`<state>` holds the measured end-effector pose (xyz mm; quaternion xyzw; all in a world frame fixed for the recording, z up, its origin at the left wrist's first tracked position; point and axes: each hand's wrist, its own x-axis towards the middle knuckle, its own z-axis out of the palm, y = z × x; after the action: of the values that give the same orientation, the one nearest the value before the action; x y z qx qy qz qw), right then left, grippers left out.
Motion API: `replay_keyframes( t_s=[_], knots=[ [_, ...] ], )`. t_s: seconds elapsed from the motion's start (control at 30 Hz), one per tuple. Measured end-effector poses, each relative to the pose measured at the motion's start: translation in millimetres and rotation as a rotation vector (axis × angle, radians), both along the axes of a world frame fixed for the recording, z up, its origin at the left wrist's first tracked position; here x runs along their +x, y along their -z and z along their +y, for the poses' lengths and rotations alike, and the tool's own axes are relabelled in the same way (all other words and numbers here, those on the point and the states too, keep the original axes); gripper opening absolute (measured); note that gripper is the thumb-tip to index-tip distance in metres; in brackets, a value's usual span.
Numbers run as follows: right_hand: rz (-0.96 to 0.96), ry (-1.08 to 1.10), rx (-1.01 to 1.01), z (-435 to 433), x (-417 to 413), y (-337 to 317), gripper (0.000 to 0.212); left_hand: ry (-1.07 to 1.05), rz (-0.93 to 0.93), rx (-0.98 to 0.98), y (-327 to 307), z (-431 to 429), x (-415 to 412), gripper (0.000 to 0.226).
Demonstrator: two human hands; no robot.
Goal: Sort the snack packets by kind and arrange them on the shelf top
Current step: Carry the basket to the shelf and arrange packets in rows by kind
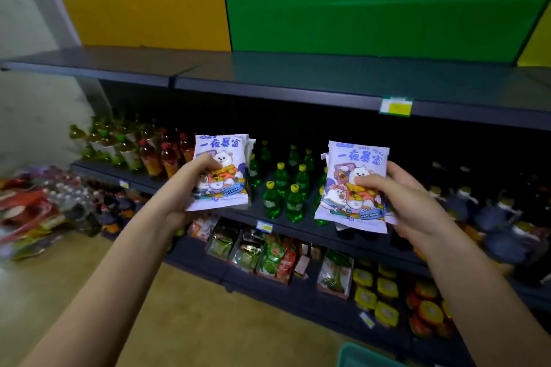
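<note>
**Left hand** (pixel 190 194): closed in a grip on the left stack (pixel 222 173) of flat white plastic packets printed with cartoon bears and blue characters. The thumb lies across the printed face. The fingers are behind the stack and hidden. Several packet edges fan out at the stack's upper right corner.

**Right hand** (pixel 417 202): closed in a grip on the right stack (pixel 351 188), which carries the same print. The thumb lies across the face and the fingers are behind. Loose edges project to the left of the front packet and below it.

Both stacks are held upright and well apart, level with each other. The dark grey metal shelf top (pixel 298 74) lies above and beyond both hands. A green-and-yellow price label (pixel 396 106) sits on its front lip above the right hand. Neither stack touches the shelf top.

Green plastic bottles with yellow caps (pixel 283 188) stand behind the hands, between the stacks. Mixed coloured snack bags (pixel 253 250) lie below the hands on a lower shelf.

**Probable faults:**
- A packet slides out during the lift. Cause: smooth film, misaligned edges and a thumb-only clamp on the face. It would likely fall among the bottles.
- A stack snags on the front lip. Cause: it is raised too close to the shelf edge.
- One kind gets split. Cause: the stacks appear identical, so they belong side by side.
- The packets topple. Cause: they are stood on edge without support.
</note>
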<state>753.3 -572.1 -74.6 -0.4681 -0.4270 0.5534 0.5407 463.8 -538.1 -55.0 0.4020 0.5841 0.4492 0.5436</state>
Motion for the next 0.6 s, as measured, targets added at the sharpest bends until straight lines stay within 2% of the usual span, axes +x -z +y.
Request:
replay_keyframes(
  t_s=[0.1, 0.33, 0.6],
  knots=[
    [-0.007, 0.002, 0.002, 18, -39, -14, 0.027, 0.023, 0.034, 0.001, -13, 22, -35, 0.006],
    [-0.003, 0.008, 0.058, 84, -98, -68, 0.024, 0.170, -0.035, 0.101, -59, 70, -85, 0.018],
    [-0.069, 0.031, 0.086, 210, -126, -95, 0.017, 0.201, -0.085, 0.122, -87, 198, -106, 0.014]
  ],
)
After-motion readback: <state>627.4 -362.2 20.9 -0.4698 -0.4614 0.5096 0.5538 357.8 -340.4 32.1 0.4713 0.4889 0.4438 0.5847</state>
